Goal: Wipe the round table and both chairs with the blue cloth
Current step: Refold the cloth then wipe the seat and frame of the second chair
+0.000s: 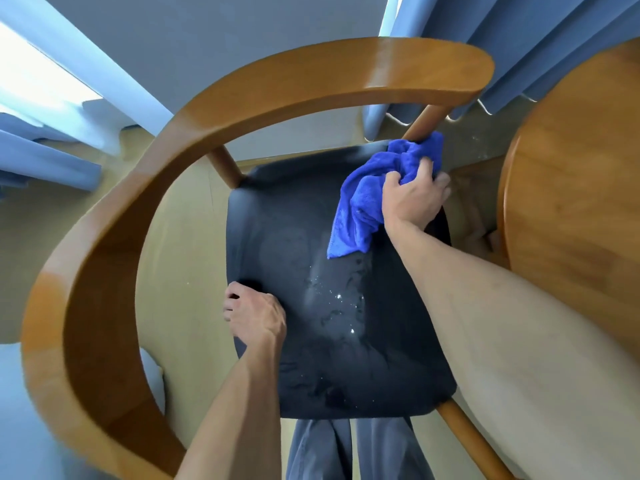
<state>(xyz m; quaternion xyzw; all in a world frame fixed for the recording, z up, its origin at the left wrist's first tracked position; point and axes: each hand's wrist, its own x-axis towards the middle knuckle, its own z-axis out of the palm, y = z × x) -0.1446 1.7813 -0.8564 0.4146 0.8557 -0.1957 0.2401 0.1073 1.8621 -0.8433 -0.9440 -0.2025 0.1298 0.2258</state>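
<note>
Right of centre in the frame, the right hand [414, 199] bunches the crumpled blue microfibre cloth [367, 199] against the far right corner of the black padded seat [332, 306], its grip pinching a fold of the fabric, with the thumb on the near side. The cloth's upper end touches the slanted wooden post [424, 124] that carries the chair's curved wooden armrest [214, 116]; its lower end trails loose over the seat. Lower left of centre, the left hand [256, 315] curls its fingers over the seat's left edge, its grip pressed onto the padding. Pale specks and dull smears, possibly moisture, mark the seat's middle, though the blur makes this uncertain. At the right edge of the frame sits the round wooden bench [571, 174], well apart from the cloth. Blue curtains [519, 36] hang at the upper right. Grey trouser legs [318, 452] show below the seat.
</note>
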